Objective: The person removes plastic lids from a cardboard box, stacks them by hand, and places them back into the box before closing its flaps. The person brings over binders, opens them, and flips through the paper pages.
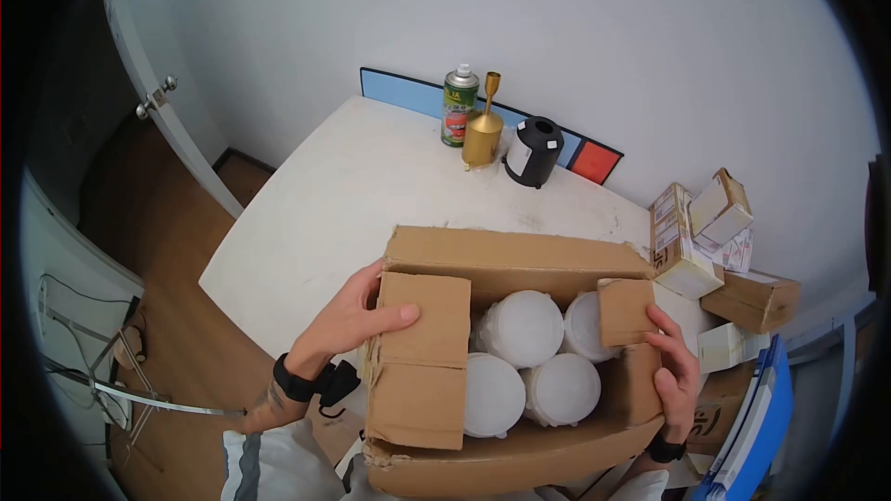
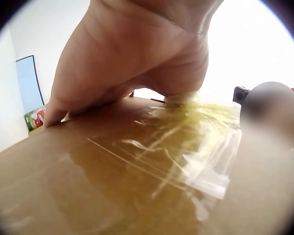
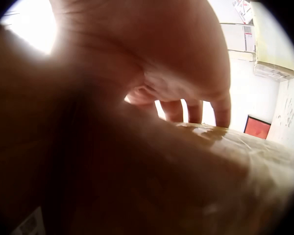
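Note:
An open cardboard box (image 1: 520, 247) is at the near side of the white table, its flaps folded out or hanging inward. Inside stand several white round tubs or rolls (image 1: 523, 327) wrapped in clear film. My left hand (image 1: 348, 315) grips the box's left side, thumb over the left flap (image 1: 422, 353) and the other fingers down the outer wall. On the right, my right hand (image 1: 676, 366) holds the other side, its fingertips at the small right flap (image 1: 626, 311). Clear tape (image 2: 186, 166) covers the box's outer wall in the left wrist view.
A spray can (image 1: 458, 107), a brass-coloured vessel (image 1: 483, 137) and a black cylinder (image 1: 534, 153) stand by the wall on the white table (image 1: 316, 195). Small cartons (image 1: 687, 241) are piled at right, above a blue folder (image 1: 752, 427). A door (image 1: 172, 102) stands ajar at left.

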### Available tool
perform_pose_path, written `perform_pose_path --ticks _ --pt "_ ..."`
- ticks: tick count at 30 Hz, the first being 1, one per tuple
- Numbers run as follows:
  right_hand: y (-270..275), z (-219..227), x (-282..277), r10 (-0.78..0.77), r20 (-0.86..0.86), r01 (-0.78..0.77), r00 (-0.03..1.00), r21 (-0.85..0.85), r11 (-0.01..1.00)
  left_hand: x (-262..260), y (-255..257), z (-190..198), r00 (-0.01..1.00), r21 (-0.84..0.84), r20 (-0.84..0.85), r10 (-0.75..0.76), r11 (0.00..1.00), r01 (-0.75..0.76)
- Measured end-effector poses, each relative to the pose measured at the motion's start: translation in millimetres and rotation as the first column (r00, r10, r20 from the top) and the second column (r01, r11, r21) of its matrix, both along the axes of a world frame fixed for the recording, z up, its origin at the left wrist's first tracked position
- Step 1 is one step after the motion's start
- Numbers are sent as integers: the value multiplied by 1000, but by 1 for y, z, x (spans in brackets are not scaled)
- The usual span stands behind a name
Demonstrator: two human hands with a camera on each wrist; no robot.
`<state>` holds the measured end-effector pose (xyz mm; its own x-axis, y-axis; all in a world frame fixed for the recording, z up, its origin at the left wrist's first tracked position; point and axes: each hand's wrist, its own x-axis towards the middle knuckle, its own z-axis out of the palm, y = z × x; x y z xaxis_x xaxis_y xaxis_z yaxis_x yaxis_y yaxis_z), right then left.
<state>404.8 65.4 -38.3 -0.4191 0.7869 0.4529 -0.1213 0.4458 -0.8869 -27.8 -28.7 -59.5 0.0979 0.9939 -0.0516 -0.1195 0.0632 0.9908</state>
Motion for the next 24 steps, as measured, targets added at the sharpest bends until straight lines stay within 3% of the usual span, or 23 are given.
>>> perform_pose_path --ticks 2,3,5,6,7,9,10,11,12,13,15,16,17,19,20,22,24 --pt "1 12 8 10 407 -45 914 77 996 5 12 6 980 7 170 105 994 -108" --pt "-1 20 6 -8 402 -25 916 78 997 9 17 6 983 8 164 86 996 -89" --pt "-9 29 1 -124 512 53 850 151 987 16 26 0 930 215 262 258 924 -317" --pt "-13 26 8 -144 501 76 853 153 985 7 30 -11 930 278 235 282 897 -342" --pt "-15 20 17 -197 499 125 844 174 977 0 34 -18 940 288 222 260 904 -317" --pt "-23 17 25 -270 480 195 835 201 960 -12 37 -27 997 585 79 14 809 -58" --pt "-29 25 29 -277 546 117 791 309 944 -15 28 -23 997 542 80 21 838 -61" --pt "-36 31 33 -295 606 35 738 403 915 -21 14 -16 997 485 -60 39 875 -5" --pt "-42 37 36 -324 586 74 743 409 910 -23 2 -6 989 453 -143 37 891 32" --pt "-47 44 38 -315 699 7 642 405 914 -23 -8 2 973 417 -231 26 906 74" --pt "-59 53 40 -284 870 -110 402 354 929 -22 -20 1 969 393 -248 -12 913 112" --pt "-66 58 40 -397 892 -186 214 436 880 -21 -22 -2 967 379 -255 1 920 99" --pt "-72 54 42 -403 888 -158 223 441 884 -7 -24 -1 960 339 -267 88 941 8" --pt "-83 44 44 -560 788 -45 258 588 807 19 -24 12 941 323 -254 221 937 -133" --pt "-88 33 49 -565 784 -32 258 591 806 21 -20 6 942 327 -261 213 937 -121" --pt "-97 7 60 -574 615 -8 541 686 727 23 -11 -14 946 364 -103 307 897 -251" --pt "-100 6 58 -537 610 -8 583 664 747 30 -3 -13 947 347 -100 306 903 -255"
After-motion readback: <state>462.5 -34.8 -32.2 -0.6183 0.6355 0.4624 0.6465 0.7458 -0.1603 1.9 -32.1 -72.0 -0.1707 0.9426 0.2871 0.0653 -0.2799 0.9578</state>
